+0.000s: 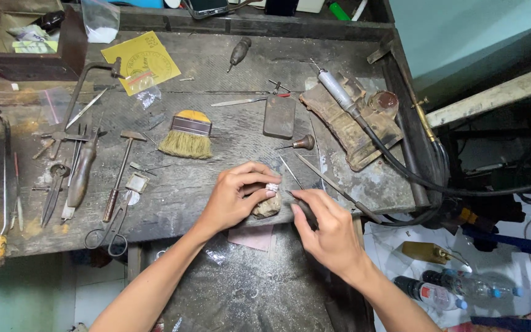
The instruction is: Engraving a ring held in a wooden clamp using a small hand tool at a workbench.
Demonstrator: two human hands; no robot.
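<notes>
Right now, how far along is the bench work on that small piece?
Done: tools are laid out on the workbench, and a small pale piece already sits on a lumpy holder. In hand: the left hand steadies the holder at the bench edge; the right hand brings a pointed hand tool to the piece. Left: unclear, the piece is too small to read. The brush lies aside.

Even, soft light from above, moderately bright; no harsh glare. Short, faint shadows under the hands and tools on the workbench (216,178). Under-bench area at lower left dim. Centre sharp; slight wide-angle bending at the edges, upper right wall (462,31) a bit washed out.
</notes>
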